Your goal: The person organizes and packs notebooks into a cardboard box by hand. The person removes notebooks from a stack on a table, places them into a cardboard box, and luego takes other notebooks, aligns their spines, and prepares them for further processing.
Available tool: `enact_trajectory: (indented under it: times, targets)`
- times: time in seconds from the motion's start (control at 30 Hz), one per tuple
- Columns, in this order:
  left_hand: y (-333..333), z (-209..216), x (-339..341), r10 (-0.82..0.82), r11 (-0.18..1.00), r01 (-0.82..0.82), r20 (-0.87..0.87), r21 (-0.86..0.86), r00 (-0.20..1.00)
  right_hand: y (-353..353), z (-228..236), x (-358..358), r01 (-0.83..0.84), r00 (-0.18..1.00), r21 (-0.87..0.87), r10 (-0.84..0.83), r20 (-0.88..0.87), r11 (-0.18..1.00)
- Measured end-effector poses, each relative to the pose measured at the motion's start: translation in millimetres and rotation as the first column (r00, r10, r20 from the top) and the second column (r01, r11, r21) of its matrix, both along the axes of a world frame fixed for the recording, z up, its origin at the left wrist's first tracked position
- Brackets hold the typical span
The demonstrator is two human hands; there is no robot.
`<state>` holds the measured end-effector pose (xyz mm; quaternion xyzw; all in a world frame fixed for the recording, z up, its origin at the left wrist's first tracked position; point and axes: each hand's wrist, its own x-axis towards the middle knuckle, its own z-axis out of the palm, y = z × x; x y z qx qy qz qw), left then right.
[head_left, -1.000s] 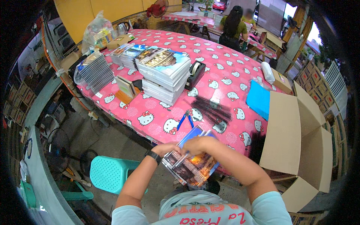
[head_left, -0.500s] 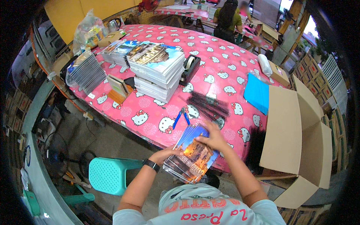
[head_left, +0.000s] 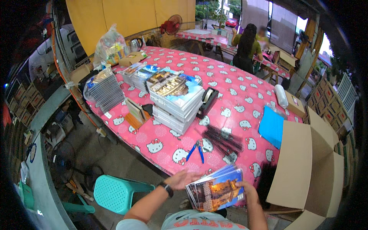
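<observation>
A fanned stack of booklets point(head_left: 216, 189) with a glowing building on a blue cover is held near the table's front edge. My right hand point(head_left: 249, 193) grips its right side, thumb on top. Beside the stack's upper left edge, my left hand point(head_left: 183, 179) is open, palm up and fingers stretched; whether the fingertips touch the paper is hard to tell. Just beyond lie blue-handled cutting pliers point(head_left: 196, 151) with their handles apart. A loose bundle of black spiral binding coils point(head_left: 222, 141) rests to the right of the pliers.
Tall booklet piles point(head_left: 176, 97) stand beside a black tape dispenser point(head_left: 208, 101) on the pink patterned table point(head_left: 153, 128). An open carton point(head_left: 293, 165) and a blue sheet point(head_left: 270, 126) are at right. A green stool point(head_left: 115, 193) stands left. People work at a farther table.
My left hand has let go of the booklets and opened. My right hand has shifted from their top to the right side. The booklets are turned and fanned; the view has tilted up.
</observation>
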<state>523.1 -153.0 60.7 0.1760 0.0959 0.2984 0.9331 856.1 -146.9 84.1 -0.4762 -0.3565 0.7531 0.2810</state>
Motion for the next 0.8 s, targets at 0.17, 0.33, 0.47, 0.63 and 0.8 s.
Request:
enact_trajectory:
  times: [0.17, 0.33, 0.47, 0.63, 0.8]
  targets:
    - [-39, -32, 9, 0.306, 0.944, -0.323, -0.194, -0.063, 0.932, -29, -50, 27, 0.228, 0.965, -0.078, -0.236, -0.117, 0.971]
    - [-9, 51, 28, 0.497, 0.867, -0.384, -0.605, 0.319, 0.621, -18, -8, -28, 0.107, 0.986, 0.031, -0.102, -0.133, 0.994]
    - [34, 80, 1, 0.697, 0.715, -0.396, -0.54, 0.576, 0.472, 6, 14, -74, 0.244, 0.928, 0.036, -0.223, -0.299, 0.969]
    - [34, 84, -13, 0.806, 0.49, -0.356, -0.257, 0.796, 0.534, 13, 24, -64, 0.2, 0.978, 0.521, -0.198, -0.06, 0.83]
    - [10, 48, 30, 0.852, 0.399, -0.242, -0.26, 0.884, 0.455, 11, 23, -11, -0.065, 0.97, 0.504, -0.063, 0.233, 0.861]
